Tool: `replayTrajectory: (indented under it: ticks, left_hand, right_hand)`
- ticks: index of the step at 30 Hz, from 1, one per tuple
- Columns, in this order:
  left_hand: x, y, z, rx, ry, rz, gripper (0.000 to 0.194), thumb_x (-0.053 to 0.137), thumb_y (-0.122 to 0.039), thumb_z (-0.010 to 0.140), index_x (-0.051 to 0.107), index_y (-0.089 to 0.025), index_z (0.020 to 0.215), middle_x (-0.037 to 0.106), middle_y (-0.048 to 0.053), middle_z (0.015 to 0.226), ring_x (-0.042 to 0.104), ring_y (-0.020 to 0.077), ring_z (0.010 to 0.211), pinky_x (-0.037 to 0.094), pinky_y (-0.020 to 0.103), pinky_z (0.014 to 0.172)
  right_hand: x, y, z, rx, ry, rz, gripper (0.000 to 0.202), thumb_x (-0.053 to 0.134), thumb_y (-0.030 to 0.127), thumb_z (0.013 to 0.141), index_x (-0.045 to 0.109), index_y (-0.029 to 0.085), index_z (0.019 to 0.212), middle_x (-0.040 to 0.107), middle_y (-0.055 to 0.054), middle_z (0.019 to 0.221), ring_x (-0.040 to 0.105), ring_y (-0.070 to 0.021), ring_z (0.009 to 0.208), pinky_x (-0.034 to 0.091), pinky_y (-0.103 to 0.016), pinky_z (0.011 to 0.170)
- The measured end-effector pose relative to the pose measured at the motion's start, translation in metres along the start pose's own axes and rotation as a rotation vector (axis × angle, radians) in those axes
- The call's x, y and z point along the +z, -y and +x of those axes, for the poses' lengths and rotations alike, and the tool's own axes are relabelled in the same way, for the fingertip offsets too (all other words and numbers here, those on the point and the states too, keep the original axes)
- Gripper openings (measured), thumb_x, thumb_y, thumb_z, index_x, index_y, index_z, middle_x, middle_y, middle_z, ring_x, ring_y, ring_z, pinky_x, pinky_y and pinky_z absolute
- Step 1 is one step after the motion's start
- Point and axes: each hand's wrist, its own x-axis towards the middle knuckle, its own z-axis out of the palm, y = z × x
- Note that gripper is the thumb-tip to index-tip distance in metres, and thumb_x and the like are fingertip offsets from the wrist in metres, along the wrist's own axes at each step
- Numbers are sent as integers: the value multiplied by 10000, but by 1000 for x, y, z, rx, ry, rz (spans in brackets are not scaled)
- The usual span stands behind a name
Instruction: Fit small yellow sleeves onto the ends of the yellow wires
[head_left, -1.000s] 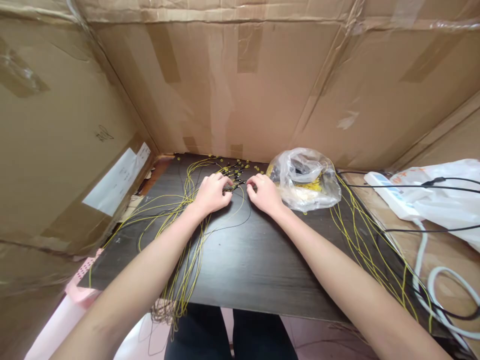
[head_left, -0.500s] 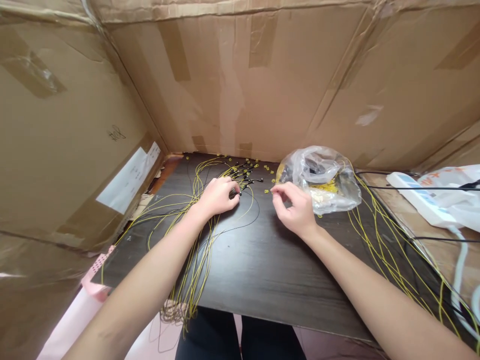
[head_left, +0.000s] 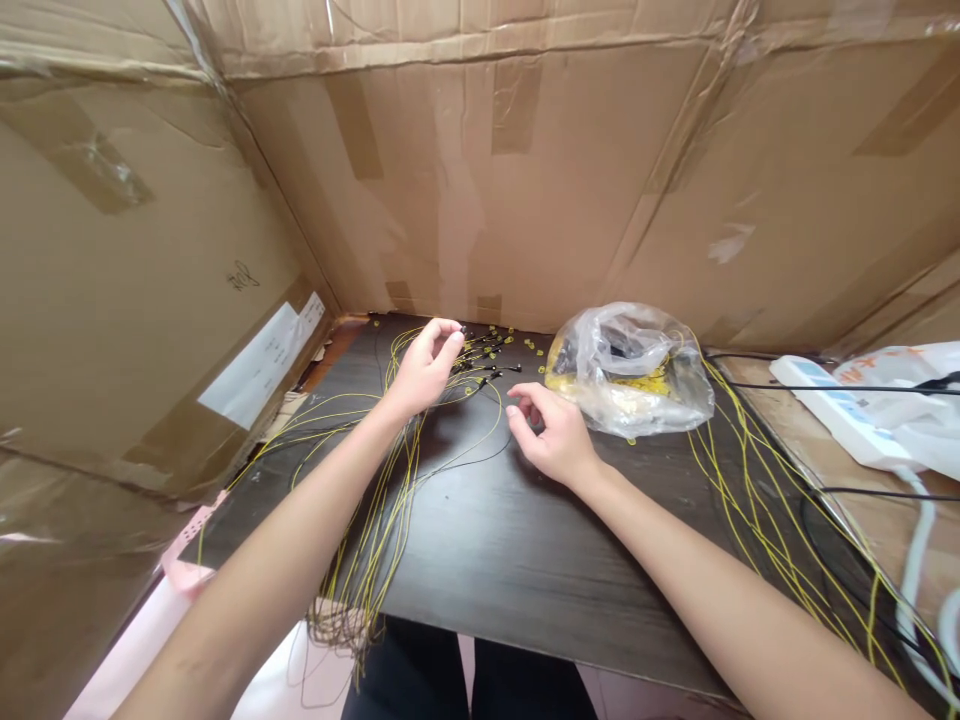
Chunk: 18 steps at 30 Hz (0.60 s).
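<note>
My left hand (head_left: pixel 429 368) is raised over a bundle of thin yellow and black cables (head_left: pixel 397 490), its thumb and forefinger pinching the small black end of one cable (head_left: pixel 463 330). Other black cable ends (head_left: pixel 491 374) lie fanned out beside it. My right hand (head_left: pixel 553 432) hovers to the right of these ends, fingers curled and the thumb apart from the fingertips, with nothing visible between them. Small yellow pieces (head_left: pixel 530 345) are scattered behind the hands on the dark wood-grain table (head_left: pixel 480 540).
A clear plastic bag (head_left: pixel 630 370) with yellow contents stands right of my right hand. More yellow cables (head_left: pixel 757 500) run along the table's right side. A white power strip (head_left: pixel 840 412) lies further right. Cardboard walls (head_left: pixel 465 200) enclose the back and left.
My left hand has lifted from the cable ends and turned, now with a black end at its fingertips. My right hand has shifted left and nearer me, its pinch loosened.
</note>
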Motion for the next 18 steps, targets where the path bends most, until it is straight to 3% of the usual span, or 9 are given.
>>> replayTrajectory:
  ticks: [2,6,8,10,12,14,18]
  left_hand:
    - [1,-11,8,-6,43,-91,231,556,-393,976,567,-170,1037,688,59,976,606,127,800,483,246,758]
    - [9,-35,23,6,253,-132,216,634,-353,923,615,-147,986,716,64,920,660,151,841,514,264,773]
    - [14,-44,26,33,289,-87,212,658,-338,905,648,-139,978,719,65,905,670,162,826,526,277,766]
    - [19,-48,24,94,193,6,194,649,-302,906,673,-141,1012,719,77,979,667,167,847,534,296,802]
    - [21,-45,15,156,24,128,248,610,-264,924,657,-150,1139,685,108,1162,659,185,955,529,327,893]
    - [20,-35,-2,169,-42,256,398,580,-241,933,561,-147,1319,615,151,1318,635,224,1097,503,376,989]
    - [8,-6,-41,62,233,625,600,511,-74,882,422,-160,1469,646,150,1333,583,309,1251,391,526,1101]
  right_hand:
    - [3,6,7,43,-2,29,194,575,344,902,633,218,1038,597,-2,694,553,-182,606,455,-325,622]
    - [13,17,43,226,23,167,312,620,444,898,632,201,1094,550,34,618,528,-167,558,408,-301,574]
    - [18,19,66,314,98,255,236,586,432,926,645,205,909,538,35,564,500,-155,519,377,-287,535]
    - [22,19,85,347,169,350,364,509,398,977,570,205,674,542,14,537,484,-139,502,368,-274,519]
    - [22,19,99,372,146,441,450,466,385,1012,518,204,603,540,11,520,470,-119,475,368,-255,500]
    - [18,20,108,435,90,540,439,482,409,1023,547,197,644,543,24,512,455,-100,429,361,-231,460]
    - [-3,24,123,535,2,703,389,501,427,1031,593,174,751,611,17,551,481,-83,391,356,-197,392]
